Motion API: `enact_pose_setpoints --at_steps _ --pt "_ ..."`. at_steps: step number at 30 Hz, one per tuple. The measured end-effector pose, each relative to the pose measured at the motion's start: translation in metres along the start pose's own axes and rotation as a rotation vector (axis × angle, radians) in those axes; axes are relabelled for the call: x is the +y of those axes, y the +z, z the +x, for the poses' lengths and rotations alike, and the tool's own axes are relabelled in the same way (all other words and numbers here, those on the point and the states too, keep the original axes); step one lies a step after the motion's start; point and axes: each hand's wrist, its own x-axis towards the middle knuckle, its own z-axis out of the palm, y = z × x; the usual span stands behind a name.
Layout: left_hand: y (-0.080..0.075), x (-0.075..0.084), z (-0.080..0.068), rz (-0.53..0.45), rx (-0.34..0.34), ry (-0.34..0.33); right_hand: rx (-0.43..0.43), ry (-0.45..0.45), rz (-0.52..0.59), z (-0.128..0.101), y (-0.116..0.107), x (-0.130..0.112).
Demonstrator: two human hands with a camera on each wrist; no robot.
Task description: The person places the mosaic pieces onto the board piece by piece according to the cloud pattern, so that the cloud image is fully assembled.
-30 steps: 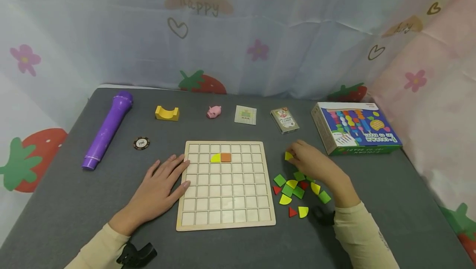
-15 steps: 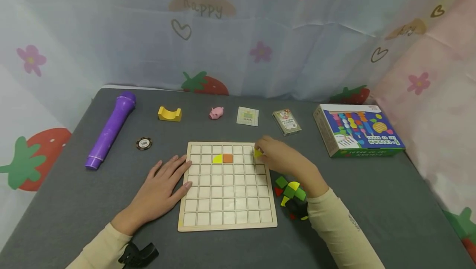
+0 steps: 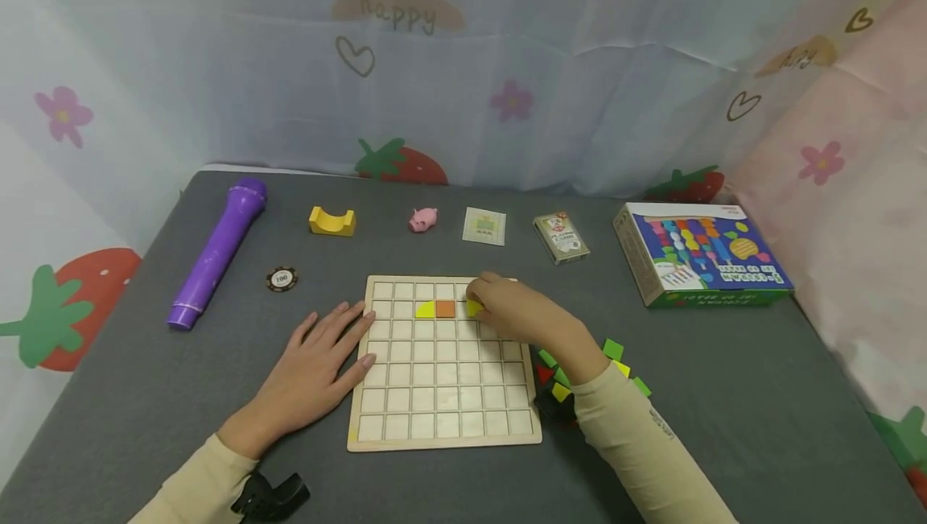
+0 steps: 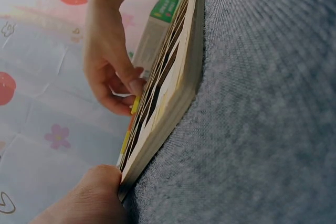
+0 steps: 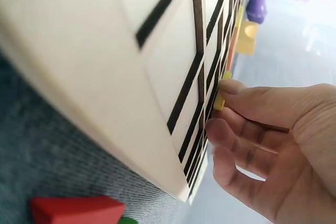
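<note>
A wooden grid board [image 3: 446,443] lies on the grey table. In its second row sit a yellow quarter-round tile [image 3: 425,310] and, right beside it, an orange square tile [image 3: 445,309]. My right hand [image 3: 525,311] pinches another yellow tile [image 3: 474,308] between thumb and fingers, just right of the orange square. The right wrist view has this yellow tile [image 5: 222,92] close over the grid, partly covered by the thumb. My left hand [image 3: 311,371] lies with fingers spread, its fingertips on the board's left edge; its thumb [image 4: 92,195] touches the board's rim in the left wrist view.
Loose green, red and yellow tiles [image 3: 613,349] lie right of the board, partly under the right forearm. Along the back are a purple microphone [image 3: 217,254], yellow block [image 3: 332,222], pink pig [image 3: 423,220], pattern card [image 3: 484,226], playing-card box [image 3: 561,237] and game box [image 3: 702,254]. A poker chip [image 3: 282,278] lies left.
My right hand has carried the yellow tile leftward from beside the loose pile to over the board's second row, near the orange square. The left hand stays at the board's edge.
</note>
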Motion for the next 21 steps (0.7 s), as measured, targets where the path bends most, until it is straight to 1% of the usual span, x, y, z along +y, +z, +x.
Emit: enact_pose_setpoints --at_steps 5,11,16,21 --pt "-0.0008 -0.0007 0.0007 0.004 0.008 0.0 0.033 -0.021 0.014 0.0008 0.0003 0.0007" --pt "-0.0017 -0.0007 0.0008 -0.004 0.014 0.004 0.079 -0.091 0.047 0.0014 0.0009 0.0014" --pt "-0.0016 -0.0014 0.0011 -0.016 0.01 0.01 0.086 -0.114 0.046 0.0022 0.0019 0.0014" --pt "-0.0014 -0.0017 0.0015 -0.07 0.028 0.005 0.081 -0.119 0.028 0.0036 0.005 0.0021"
